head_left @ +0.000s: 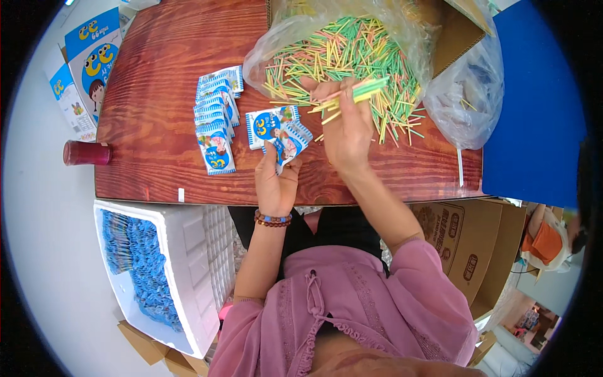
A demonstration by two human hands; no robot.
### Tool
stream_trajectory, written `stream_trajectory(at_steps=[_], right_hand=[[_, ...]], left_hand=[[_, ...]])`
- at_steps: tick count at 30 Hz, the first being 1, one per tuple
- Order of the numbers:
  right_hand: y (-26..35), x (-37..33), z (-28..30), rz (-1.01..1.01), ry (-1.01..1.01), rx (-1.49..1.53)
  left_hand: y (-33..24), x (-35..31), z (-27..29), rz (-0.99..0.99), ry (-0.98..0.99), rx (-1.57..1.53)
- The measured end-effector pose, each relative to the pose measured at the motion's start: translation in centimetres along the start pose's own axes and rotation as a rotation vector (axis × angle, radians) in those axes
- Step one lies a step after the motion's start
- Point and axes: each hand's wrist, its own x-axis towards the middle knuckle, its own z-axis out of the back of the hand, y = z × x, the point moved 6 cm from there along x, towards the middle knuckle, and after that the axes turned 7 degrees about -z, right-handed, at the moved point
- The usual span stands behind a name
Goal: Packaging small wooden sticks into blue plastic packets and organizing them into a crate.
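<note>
My left hand (276, 185) is closed on the lower edge of a small blue-and-white packet (295, 139), pinching it near the table's front. Partly beneath this one lies another flat packet (265, 125). My right hand (350, 135) grips a small bunch of thin candy sticks (370, 90) in yellow, green and pink, held over the edge of the pile. The loose stick pile (352, 47) spills from a clear plastic bag (256, 63) onto the wooden table (151, 113). To the left, several matching packets (217, 119) overlap in a column.
A white foam box (195, 295) holding many blue packets stands at the lower left. A red jar (88, 152) and printed cartons (94, 69) are at far left. Cardboard boxes (461, 251) sit at lower right; a person in orange (544, 242) is beyond.
</note>
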Motion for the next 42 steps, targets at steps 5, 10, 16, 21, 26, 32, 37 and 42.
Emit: stream_trajectory(at_steps=[5,10,16,21,26,32,37,42], right_hand=[[-0.6,-1.7,-1.4,0.084,-0.041,-0.068],[-1.1,-3.1,-2.2,0.124,-0.065,-0.182],[-1.8,-3.7,-2.5,-0.02,-0.109,-0.135],[-1.9,-4.2,-3.2,-0.024,-0.106,-0.213],[-2.2,-4.7,-3.5,-0.014,-0.093,-0.152],[-2.3,-4.7,-3.2,-0.042,-0.059,-0.371],[-1.4,-3.9,-3.4,-0.027,-0.005,-0.624],[-2.5,-3.6,-2.3,-0.212,0.25,-0.636]], left_hand=[[0.0,-0.8,-1.5,-0.021,-0.009,0.055],[0.5,-1.1,-1.2,0.02,-0.023,-0.015],[0.0,-1.5,-2.2,-0.039,0.0,0.054],[-0.4,-1.5,-2.6,-0.106,0.046,0.067],[-0.2,-1.2,-2.7,-0.138,0.052,-0.005],[-0.1,-0.3,-1.7,-0.161,0.091,-0.023],[0.3,0.2,-1.6,-0.13,0.091,-0.081],[0.2,0.1,-1.1,-0.058,0.15,-0.192]])
